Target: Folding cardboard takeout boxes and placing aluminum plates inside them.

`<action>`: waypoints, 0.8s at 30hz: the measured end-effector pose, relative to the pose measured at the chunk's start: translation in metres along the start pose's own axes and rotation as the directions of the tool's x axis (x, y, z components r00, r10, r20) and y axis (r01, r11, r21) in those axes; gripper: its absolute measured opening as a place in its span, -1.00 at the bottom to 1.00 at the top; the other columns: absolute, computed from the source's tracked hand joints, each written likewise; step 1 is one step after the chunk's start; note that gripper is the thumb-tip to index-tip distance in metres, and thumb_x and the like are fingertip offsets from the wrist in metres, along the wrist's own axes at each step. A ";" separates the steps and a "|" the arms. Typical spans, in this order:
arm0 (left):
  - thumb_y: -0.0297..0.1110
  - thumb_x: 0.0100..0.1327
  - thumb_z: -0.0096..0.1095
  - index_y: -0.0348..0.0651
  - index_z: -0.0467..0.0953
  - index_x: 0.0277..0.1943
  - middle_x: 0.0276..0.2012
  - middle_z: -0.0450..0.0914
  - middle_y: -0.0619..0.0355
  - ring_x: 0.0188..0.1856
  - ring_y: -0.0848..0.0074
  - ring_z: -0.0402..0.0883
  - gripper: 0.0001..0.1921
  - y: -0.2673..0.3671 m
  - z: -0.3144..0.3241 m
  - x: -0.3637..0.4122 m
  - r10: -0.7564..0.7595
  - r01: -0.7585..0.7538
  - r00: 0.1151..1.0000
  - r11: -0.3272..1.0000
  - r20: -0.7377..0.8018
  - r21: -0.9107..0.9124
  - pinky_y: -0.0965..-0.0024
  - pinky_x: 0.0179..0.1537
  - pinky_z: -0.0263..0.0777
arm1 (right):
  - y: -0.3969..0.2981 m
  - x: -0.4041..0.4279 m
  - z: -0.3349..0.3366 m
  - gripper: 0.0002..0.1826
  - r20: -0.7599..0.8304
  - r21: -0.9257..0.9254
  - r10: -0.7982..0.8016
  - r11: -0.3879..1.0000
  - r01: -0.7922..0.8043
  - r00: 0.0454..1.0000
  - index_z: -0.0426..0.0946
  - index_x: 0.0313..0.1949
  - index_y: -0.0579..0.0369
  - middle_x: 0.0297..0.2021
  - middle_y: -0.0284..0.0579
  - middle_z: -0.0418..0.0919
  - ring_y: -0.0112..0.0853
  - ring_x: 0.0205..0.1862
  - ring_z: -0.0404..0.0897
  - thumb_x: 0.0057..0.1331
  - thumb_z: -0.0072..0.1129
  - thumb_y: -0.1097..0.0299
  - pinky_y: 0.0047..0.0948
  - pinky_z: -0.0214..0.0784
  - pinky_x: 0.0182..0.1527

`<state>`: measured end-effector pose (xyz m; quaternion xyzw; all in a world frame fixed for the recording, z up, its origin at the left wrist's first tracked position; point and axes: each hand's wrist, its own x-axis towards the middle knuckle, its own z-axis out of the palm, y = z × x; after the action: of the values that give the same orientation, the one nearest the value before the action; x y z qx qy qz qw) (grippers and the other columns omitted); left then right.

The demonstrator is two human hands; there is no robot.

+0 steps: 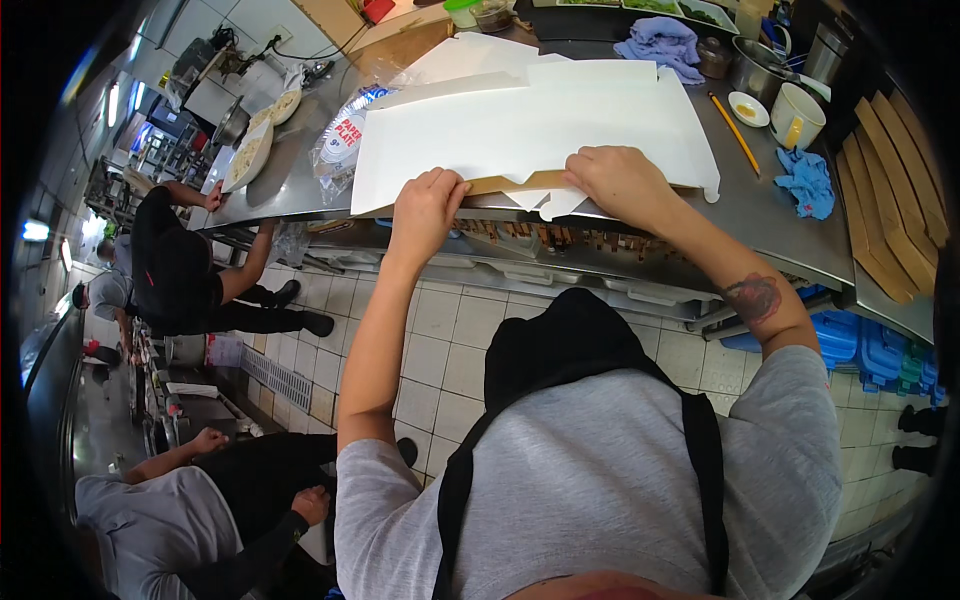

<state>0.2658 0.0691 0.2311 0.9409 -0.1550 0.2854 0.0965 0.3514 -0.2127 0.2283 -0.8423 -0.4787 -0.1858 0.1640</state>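
Observation:
A large white cardboard box blank point(517, 127) lies flat on the steel worktable point(795, 247), its front flap partly bent so the brown underside shows. My left hand point(429, 206) grips the blank's front edge left of centre, fingertips curled over the fold. Right of centre, my right hand point(616, 180) pinches the same edge. White cut tabs point(555, 204) hang below the fold between both hands. More white cardboard point(469, 54) lies under and behind the blank. A plastic-wrapped pack of paper plates point(345, 139) touches or lies close to the blank's left side.
A pencil point(735, 133), small white dish point(748, 109), mug point(797, 116), steel pot point(754, 71) and blue cloth point(805, 182) stand or lie on the right. Folded brown cardboard point(885, 195) is at far right. Food-filled bowls point(249, 156) sit left, near a co-worker point(176, 262); another co-worker point(165, 517) is lower left.

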 end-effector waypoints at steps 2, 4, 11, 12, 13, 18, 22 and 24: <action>-0.35 0.31 0.24 -0.24 0.53 -0.33 -0.45 0.58 -0.02 -0.40 0.07 0.56 -0.85 -0.005 0.004 0.010 0.014 -0.014 1.000 1.000 0.016 -0.014 0.12 -0.33 0.41 | 0.003 0.009 -0.002 -0.70 0.060 -0.023 0.065 0.998 -0.063 0.996 0.56 -0.36 0.13 -0.45 -0.05 0.60 -0.09 -0.38 0.62 0.39 0.09 0.16 -0.14 0.47 -0.29; -0.31 0.35 0.20 -0.22 0.53 -0.33 -0.49 0.57 -0.04 -0.43 0.05 0.57 -0.81 -0.016 0.011 0.020 0.029 -0.029 0.999 0.999 0.031 -0.025 0.09 -0.35 0.41 | 0.009 0.019 -0.001 -0.59 0.147 -0.042 0.132 0.991 -0.127 0.980 0.59 -0.38 0.11 -0.53 0.00 0.61 -0.05 -0.43 0.63 0.41 0.05 0.02 -0.11 0.47 -0.29; -0.07 0.44 0.03 -0.14 0.69 -0.34 -0.57 0.62 -0.09 -0.47 0.00 0.63 -0.60 -0.030 0.036 0.042 -0.075 0.031 0.974 0.979 0.214 0.202 0.04 -0.40 0.48 | 0.017 0.031 0.011 -0.50 0.169 0.020 0.182 0.982 -0.188 0.969 0.64 -0.40 0.10 -0.50 0.05 0.63 -0.02 -0.38 0.65 0.41 0.01 -0.08 -0.08 0.49 -0.24; -0.06 0.44 0.03 -0.14 0.71 -0.36 -0.58 0.62 -0.09 -0.48 0.00 0.63 -0.58 -0.027 0.036 0.045 -0.095 0.041 0.972 0.970 0.215 0.242 0.04 -0.40 0.49 | 0.019 0.033 0.012 -0.52 0.171 0.029 0.165 0.985 -0.172 0.971 0.63 -0.38 0.10 -0.51 0.06 0.63 -0.01 -0.38 0.65 0.42 0.00 -0.06 -0.08 0.49 -0.25; -0.06 0.44 0.03 -0.14 0.71 -0.36 -0.58 0.62 -0.09 -0.48 0.00 0.63 -0.58 -0.024 0.036 0.047 -0.092 0.038 0.972 0.970 0.216 0.241 0.04 -0.40 0.49 | 0.020 0.035 0.013 -0.53 0.174 0.039 0.146 0.987 -0.155 0.974 0.61 -0.36 0.11 -0.52 0.08 0.63 -0.01 -0.39 0.65 0.43 -0.02 -0.04 -0.08 0.49 -0.26; -0.01 0.43 -0.04 -0.15 0.56 -0.10 -0.11 0.61 -0.04 -0.02 0.14 0.60 -0.62 -0.016 0.045 0.047 -0.162 0.113 0.967 0.964 0.198 0.239 -0.29 0.06 0.33 | 0.011 0.055 0.034 -0.67 0.105 0.085 0.067 0.993 -0.076 0.992 0.50 -0.27 0.13 -0.39 0.07 0.57 0.00 -0.30 0.60 0.43 0.01 0.09 -0.08 0.44 -0.24; -0.12 0.43 -0.07 -0.10 0.33 0.17 0.28 0.32 0.09 0.35 0.19 0.25 -0.63 0.001 0.069 0.053 -0.163 0.123 0.968 0.970 0.189 0.207 -0.59 0.19 -0.01 | 0.007 0.083 0.072 -0.85 -0.103 0.288 -0.060 0.954 0.087 0.993 0.46 -0.18 0.14 -0.22 0.06 0.47 0.01 -0.14 0.52 0.34 0.04 0.35 -0.08 0.41 -0.09; -0.11 0.43 -0.08 -0.07 0.34 0.18 0.29 0.32 0.12 0.38 0.18 0.23 -0.63 0.001 0.073 0.051 -0.171 0.139 0.973 0.970 0.155 0.198 -0.59 0.20 -0.03 | 0.008 0.087 0.079 -0.85 -0.154 0.319 -0.001 0.946 0.051 0.988 0.46 -0.16 0.14 -0.22 0.06 0.46 0.01 -0.13 0.50 0.30 0.04 0.43 -0.09 0.39 -0.06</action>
<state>0.3430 0.0367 0.2005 0.9760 -0.0611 0.2083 0.0168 0.4124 -0.1156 0.1989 -0.7812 -0.4996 -0.1710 0.3330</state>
